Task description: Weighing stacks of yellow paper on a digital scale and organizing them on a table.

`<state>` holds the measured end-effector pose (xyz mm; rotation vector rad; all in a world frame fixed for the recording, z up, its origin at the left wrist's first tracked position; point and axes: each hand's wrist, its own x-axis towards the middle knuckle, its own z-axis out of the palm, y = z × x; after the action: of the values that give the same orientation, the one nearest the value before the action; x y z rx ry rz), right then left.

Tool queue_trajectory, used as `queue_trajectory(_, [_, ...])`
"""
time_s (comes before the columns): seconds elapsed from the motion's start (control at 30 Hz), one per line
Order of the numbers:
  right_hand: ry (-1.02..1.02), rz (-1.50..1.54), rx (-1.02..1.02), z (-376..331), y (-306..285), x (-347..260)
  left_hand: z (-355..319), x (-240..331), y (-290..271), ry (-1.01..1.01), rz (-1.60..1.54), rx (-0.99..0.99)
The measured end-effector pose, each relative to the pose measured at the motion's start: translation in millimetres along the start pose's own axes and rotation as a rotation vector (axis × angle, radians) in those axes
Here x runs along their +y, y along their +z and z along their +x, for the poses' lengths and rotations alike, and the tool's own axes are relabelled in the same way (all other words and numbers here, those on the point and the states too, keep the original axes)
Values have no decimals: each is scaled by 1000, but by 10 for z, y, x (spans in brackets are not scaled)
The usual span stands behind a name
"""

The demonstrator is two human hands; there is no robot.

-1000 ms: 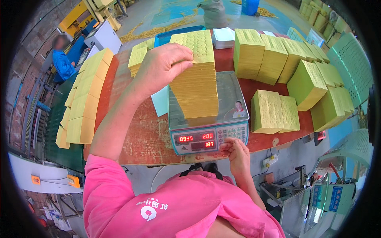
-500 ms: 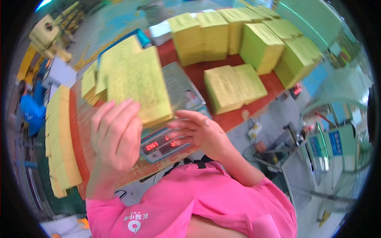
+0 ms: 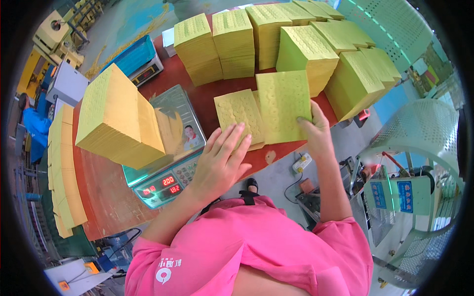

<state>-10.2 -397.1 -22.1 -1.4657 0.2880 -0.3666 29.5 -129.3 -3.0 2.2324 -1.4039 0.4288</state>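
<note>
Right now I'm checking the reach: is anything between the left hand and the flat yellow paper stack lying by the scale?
Nothing visible: the left hand hovers beside the low yellow paper stack, its fingertips at the edge.

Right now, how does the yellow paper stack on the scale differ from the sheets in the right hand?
The thick yellow paper stack sits on the grey digital scale, untouched; the thin yellow-green perforated sheets are lifted in the right hand. The stack looks more orange. Both are rectangular paper.
</note>
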Motion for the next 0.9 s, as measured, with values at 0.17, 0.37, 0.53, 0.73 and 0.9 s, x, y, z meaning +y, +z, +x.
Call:
queue_trajectory(0.17, [105, -69, -88, 329, -282, 349, 176, -138, 573, -182, 41, -126])
queue_trajectory(0.37, [-10, -369, -161, 501, -292, 673, 49, -179, 854, -283, 97, -103])
queue_trajectory(0.53, [-299, -909, 21, 344, -373, 386, 39, 125, 770, -198, -48, 114])
queue_trajectory(0.73, [-433, -727, -83, 94, -1, 320, -488, 440, 547, -300, -301, 197])
queue_trajectory(0.9, [-402, -533, -192, -51, 629, 322, -1045, 358, 222, -486, -223, 411])
